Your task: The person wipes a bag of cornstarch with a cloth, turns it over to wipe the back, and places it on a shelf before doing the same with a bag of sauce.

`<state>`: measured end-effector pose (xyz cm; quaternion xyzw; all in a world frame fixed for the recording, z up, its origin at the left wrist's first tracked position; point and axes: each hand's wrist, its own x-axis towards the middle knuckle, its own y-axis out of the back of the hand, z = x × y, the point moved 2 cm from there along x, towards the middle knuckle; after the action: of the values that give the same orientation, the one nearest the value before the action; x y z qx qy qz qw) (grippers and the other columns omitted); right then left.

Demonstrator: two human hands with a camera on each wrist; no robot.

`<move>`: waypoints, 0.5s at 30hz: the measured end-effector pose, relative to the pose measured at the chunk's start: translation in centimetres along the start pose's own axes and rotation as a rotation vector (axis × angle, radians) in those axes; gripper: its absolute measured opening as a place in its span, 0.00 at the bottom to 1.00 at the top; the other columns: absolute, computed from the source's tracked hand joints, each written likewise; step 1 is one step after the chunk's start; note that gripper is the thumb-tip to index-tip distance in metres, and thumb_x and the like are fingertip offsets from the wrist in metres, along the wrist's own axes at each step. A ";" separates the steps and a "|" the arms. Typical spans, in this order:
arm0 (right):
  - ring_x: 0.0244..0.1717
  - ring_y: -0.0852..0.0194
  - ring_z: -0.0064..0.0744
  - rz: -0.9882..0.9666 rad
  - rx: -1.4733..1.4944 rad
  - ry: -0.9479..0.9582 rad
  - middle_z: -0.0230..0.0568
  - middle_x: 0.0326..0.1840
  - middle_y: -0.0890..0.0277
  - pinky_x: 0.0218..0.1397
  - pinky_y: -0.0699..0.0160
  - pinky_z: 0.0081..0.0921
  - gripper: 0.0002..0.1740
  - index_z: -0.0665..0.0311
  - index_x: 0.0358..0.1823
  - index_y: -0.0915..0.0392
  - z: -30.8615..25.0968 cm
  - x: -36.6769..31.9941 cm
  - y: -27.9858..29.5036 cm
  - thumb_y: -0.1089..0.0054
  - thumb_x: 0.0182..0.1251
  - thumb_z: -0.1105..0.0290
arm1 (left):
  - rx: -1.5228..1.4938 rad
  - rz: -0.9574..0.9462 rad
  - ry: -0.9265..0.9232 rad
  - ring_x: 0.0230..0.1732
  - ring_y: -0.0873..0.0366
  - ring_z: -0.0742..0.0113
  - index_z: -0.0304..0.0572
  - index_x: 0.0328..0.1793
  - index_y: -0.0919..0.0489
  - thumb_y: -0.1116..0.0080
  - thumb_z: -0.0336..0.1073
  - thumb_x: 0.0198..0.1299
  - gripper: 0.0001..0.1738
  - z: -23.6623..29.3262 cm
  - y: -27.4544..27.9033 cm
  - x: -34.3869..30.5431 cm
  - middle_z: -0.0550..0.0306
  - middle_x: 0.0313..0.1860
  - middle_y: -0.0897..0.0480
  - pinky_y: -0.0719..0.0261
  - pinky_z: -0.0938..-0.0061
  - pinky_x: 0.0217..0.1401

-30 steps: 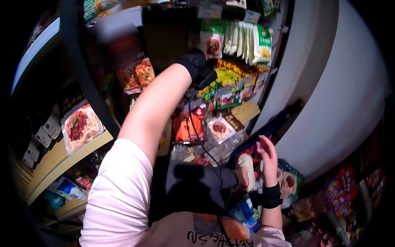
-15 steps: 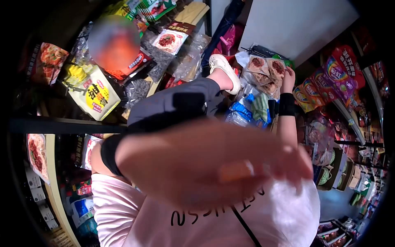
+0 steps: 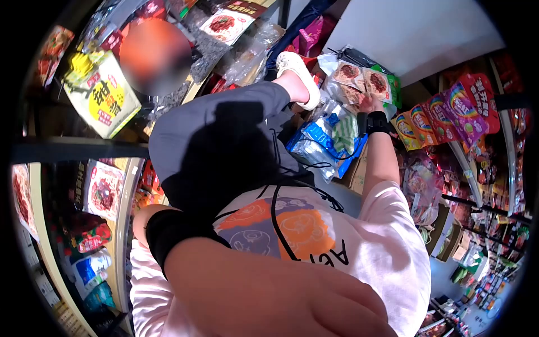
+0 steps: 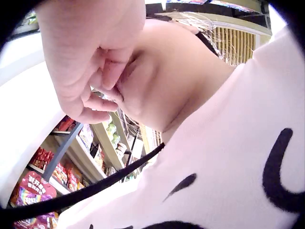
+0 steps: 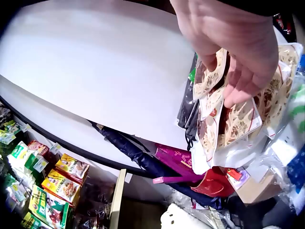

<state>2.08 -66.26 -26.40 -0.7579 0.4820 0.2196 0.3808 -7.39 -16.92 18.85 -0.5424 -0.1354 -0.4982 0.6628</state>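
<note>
My left hand (image 3: 303, 297) is large and close to the camera at the bottom of the head view. In the left wrist view, its fingers (image 4: 83, 102) bend loosely against the lower part of a face and hold nothing. Down by the wall, my right hand (image 3: 368, 103) reaches into a pile of flat packets (image 3: 377, 84) printed with noodles and meat sauce. The right wrist view shows the thumb and fingers around the edge of one noodle sauce packet (image 5: 209, 78), and other fingertips touch the packets (image 5: 238, 121) beside it.
Blue and clear plastic packaging (image 3: 325, 140) lies beside the pile, near a foot in a white clog (image 3: 297, 78). Hanging candy bags (image 3: 466, 104) are on the right. A white and yellow pouch (image 3: 104, 95) stands on the left shelf. A white wall (image 5: 105, 71) curves behind.
My left hand has come back from the shelf to my face. The right hand, first raised open, has gone down onto the packets. The head view has swung to the right and down.
</note>
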 end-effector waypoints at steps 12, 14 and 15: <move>0.38 0.23 0.39 -0.194 -0.138 0.279 0.45 0.38 0.24 0.37 0.21 0.31 0.12 0.66 0.40 0.29 -1.3 5.3 0.1 0.50 0.67 0.63 | 0.762 -0.438 0.301 0.44 0.23 0.57 0.35 0.49 0.22 0.49 0.29 0.55 0.15 1.6 3.3 -0.3 0.50 0.44 0.20 0.25 0.69 0.48; 0.35 0.26 0.30 -0.116 -0.223 0.503 0.34 0.34 0.26 0.35 0.26 0.27 0.10 0.62 0.37 0.27 -1.5 -0.4 -1.5 0.46 0.64 0.63 | 0.969 -0.510 0.444 0.44 0.22 0.58 0.37 0.49 0.22 0.48 0.29 0.53 0.16 1.4 5.9 -1.1 0.51 0.44 0.19 0.25 0.68 0.48; 0.36 0.28 0.26 -0.128 -0.301 0.540 0.28 0.35 0.25 0.37 0.30 0.21 0.09 0.58 0.38 0.25 -2.0 0.0 -1.1 0.48 0.65 0.62 | 1.058 -0.528 0.509 0.44 0.22 0.59 0.37 0.49 0.22 0.48 0.29 0.52 0.16 1.3 7.5 -1.9 0.52 0.44 0.19 0.25 0.68 0.48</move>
<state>2.96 -67.55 -24.79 -0.8653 0.4794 0.0548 0.1356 -1.78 -15.50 13.61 0.0448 -0.3301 -0.6235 0.7073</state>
